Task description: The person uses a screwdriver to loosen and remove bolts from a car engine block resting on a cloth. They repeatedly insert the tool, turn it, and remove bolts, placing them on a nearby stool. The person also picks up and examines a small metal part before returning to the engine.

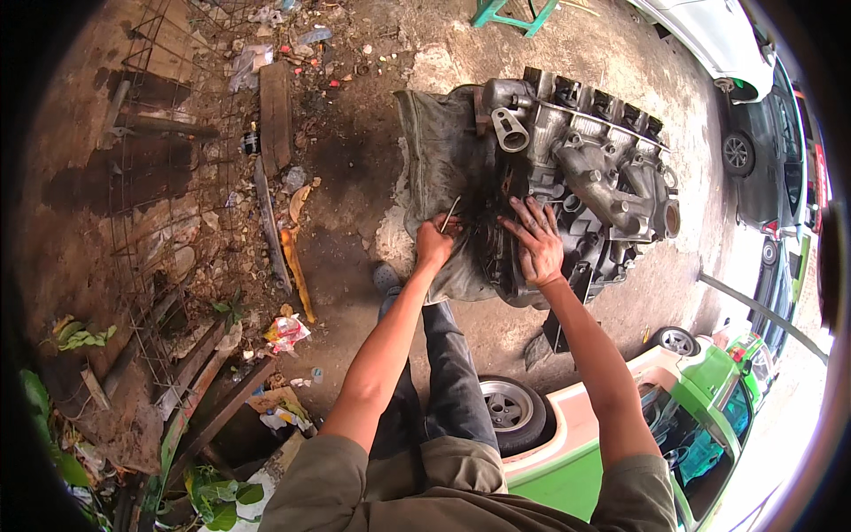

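A large grey metal engine block (603,186), streaked with dark grime, rests on a stained, crumpled cloth or mat (430,133). My left hand (436,238) is closed on a thin pale rod-like tool (450,213) at the block's blackened left side, over the cloth. My right hand (534,239) lies on that same dark, greasy part with fingers spread, just right of the tool. What lies under my fingers is too dark to make out.
Debris, wooden boards (277,115) and rusty wire mesh cover the ground at left. A green plastic stool (510,16) stands at the top. A green-and-pink car (567,479), a dark car (758,160) and a white car (727,40) are parked at right and below.
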Available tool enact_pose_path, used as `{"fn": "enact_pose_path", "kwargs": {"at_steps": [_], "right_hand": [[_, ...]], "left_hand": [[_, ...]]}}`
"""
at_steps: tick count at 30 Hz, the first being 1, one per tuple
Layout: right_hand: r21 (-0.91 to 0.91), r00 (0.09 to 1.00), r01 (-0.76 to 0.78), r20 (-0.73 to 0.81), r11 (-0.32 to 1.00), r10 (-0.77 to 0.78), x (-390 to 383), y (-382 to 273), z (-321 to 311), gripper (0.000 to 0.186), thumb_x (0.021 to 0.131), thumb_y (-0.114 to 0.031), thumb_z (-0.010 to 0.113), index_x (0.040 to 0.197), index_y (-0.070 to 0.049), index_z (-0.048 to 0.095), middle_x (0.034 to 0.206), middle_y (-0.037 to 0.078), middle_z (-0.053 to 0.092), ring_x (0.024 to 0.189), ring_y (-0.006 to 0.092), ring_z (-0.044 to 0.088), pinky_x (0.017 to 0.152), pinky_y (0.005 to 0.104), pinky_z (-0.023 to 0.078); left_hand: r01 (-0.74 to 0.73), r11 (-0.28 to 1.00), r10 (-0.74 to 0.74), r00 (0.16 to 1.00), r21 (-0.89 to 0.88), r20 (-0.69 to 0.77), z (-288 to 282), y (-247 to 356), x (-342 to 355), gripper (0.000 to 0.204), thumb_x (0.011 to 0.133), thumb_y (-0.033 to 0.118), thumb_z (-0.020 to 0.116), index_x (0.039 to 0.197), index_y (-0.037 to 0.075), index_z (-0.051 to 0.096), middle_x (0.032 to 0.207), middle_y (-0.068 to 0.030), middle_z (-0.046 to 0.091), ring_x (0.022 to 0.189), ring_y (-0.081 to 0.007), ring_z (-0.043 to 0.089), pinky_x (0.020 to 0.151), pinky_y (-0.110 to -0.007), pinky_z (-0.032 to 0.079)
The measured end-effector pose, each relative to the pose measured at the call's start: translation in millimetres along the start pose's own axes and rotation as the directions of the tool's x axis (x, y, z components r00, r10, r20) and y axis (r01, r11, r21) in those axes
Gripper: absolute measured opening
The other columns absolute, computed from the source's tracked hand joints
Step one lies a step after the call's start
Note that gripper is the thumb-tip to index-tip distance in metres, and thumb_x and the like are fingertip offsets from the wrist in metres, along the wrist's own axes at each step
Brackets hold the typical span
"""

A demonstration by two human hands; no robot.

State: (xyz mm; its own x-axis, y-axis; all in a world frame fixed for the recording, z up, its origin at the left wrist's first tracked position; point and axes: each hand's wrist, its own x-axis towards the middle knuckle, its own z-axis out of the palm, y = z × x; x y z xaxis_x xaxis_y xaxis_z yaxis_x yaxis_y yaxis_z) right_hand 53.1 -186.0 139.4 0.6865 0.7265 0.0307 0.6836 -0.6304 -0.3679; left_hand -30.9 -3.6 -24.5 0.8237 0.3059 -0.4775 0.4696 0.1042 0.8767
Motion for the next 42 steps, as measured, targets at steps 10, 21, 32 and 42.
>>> {"fn": "enact_pose_path", "kwargs": {"at_steps": [10, 21, 32, 42], "right_hand": [[0.004, 0.999, -0.003, -0.033, 1.0, 0.003, -2, 0, 3, 0.057, 0.071, -0.021, 0.047, 0.124, -0.016, 0.068, 0.149, 0.007, 0.05, 0.14, 0.0301, 0.042, 0.118, 0.0511, 0.025], [0.014, 0.999, 0.002, -0.033, 1.0, -0.001, -2, 1, 2, 0.057, 0.072, -0.023, 0.046, 0.125, -0.016, 0.067, 0.15, 0.006, 0.049, 0.141, 0.0298, 0.041, 0.118, 0.0514, 0.025], [0.038, 1.0, -0.012, -0.024, 0.999, 0.013, -2, -1, 0, 0.053, 0.077, -0.026, 0.043, 0.121, -0.012, 0.071, 0.145, 0.012, 0.053, 0.139, 0.0362, 0.043, 0.117, 0.0527, 0.025], [0.053, 1.0, -0.012, -0.028, 0.998, 0.014, -2, -1, 0, 0.052, 0.077, -0.025, 0.043, 0.12, -0.012, 0.071, 0.145, 0.012, 0.054, 0.139, 0.0363, 0.043, 0.117, 0.0523, 0.024]], "left_hand": [[-0.082, 0.907, 0.072, 0.997, 0.414, 0.041, 2, 17, 7, 0.035, 0.074, -0.005, 0.061, 0.104, 0.008, 0.075, 0.091, -0.0172, 0.073, 0.091, -0.0363, 0.069, 0.08, -0.044, 0.055], [-0.151, 0.888, 0.148, 0.988, 0.435, 0.042, 1, 8, 5, 0.034, 0.071, -0.006, 0.063, 0.099, 0.007, 0.076, 0.092, -0.0205, 0.071, 0.091, -0.0388, 0.068, 0.08, -0.044, 0.053], [-0.12, 0.816, 0.157, 0.987, 0.565, -0.018, 13, 5, 3, 0.035, 0.071, 0.003, 0.068, 0.101, 0.018, 0.077, 0.086, -0.0186, 0.071, 0.086, -0.0395, 0.068, 0.078, -0.048, 0.054], [-0.043, 0.854, 0.058, 0.998, 0.519, -0.012, 20, 12, 9, 0.027, 0.074, 0.005, 0.069, 0.097, 0.017, 0.078, 0.088, -0.0165, 0.072, 0.089, -0.0373, 0.069, 0.081, -0.047, 0.053]]}}
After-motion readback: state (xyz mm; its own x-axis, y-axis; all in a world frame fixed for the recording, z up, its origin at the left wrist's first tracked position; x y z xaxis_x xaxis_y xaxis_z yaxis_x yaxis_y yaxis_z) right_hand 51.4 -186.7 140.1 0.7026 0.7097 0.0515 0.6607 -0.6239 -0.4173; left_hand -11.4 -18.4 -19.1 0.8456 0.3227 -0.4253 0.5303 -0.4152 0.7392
